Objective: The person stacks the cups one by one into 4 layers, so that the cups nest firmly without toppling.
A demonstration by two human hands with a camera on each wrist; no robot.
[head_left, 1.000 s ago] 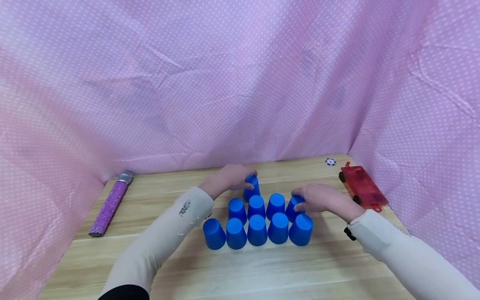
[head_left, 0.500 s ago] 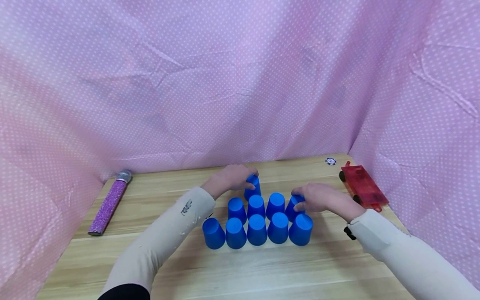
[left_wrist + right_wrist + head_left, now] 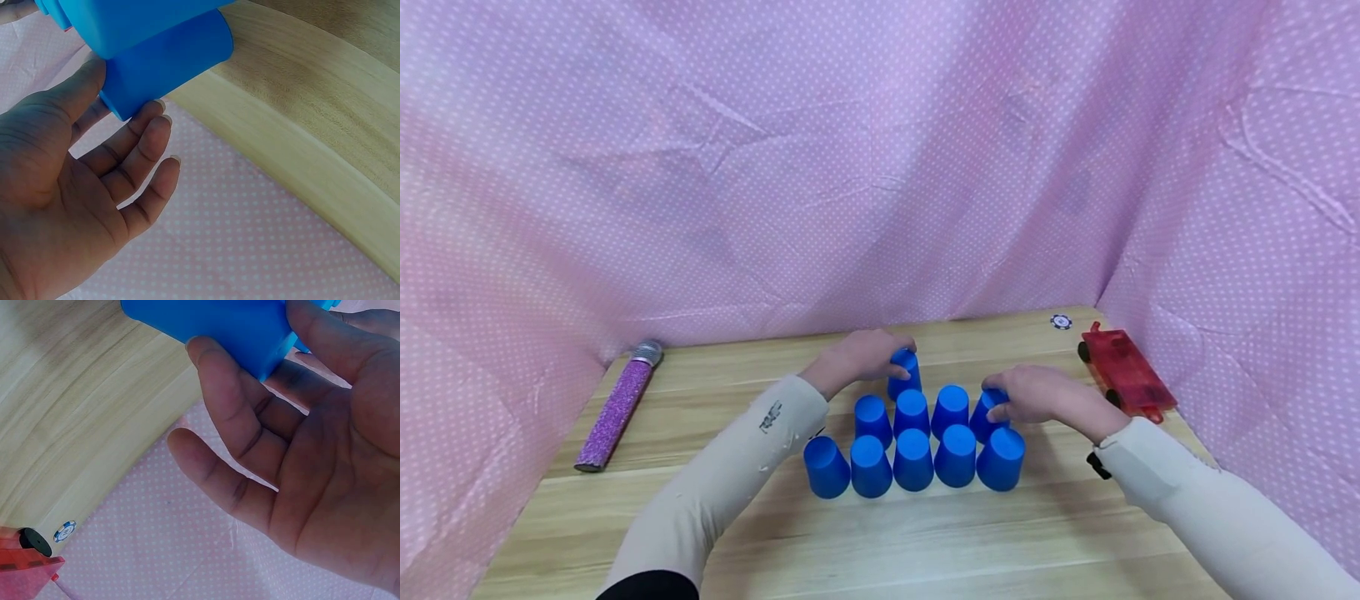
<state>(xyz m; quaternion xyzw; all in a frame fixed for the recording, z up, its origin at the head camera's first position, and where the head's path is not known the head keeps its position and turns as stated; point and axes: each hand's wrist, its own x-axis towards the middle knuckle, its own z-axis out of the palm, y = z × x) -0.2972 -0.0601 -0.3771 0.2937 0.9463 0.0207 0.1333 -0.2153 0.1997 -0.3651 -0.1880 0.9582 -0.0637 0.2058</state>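
Only tiny things are different now. The left hand [image 3: 867, 353] went a little bit to the right with the far blue cup [image 3: 906, 387], then a little bit back to the left (it is so small you could miss it). The head view has shifted a bit too, so the purple microphone [image 3: 619, 410] shows slightly farther left than a second ago.
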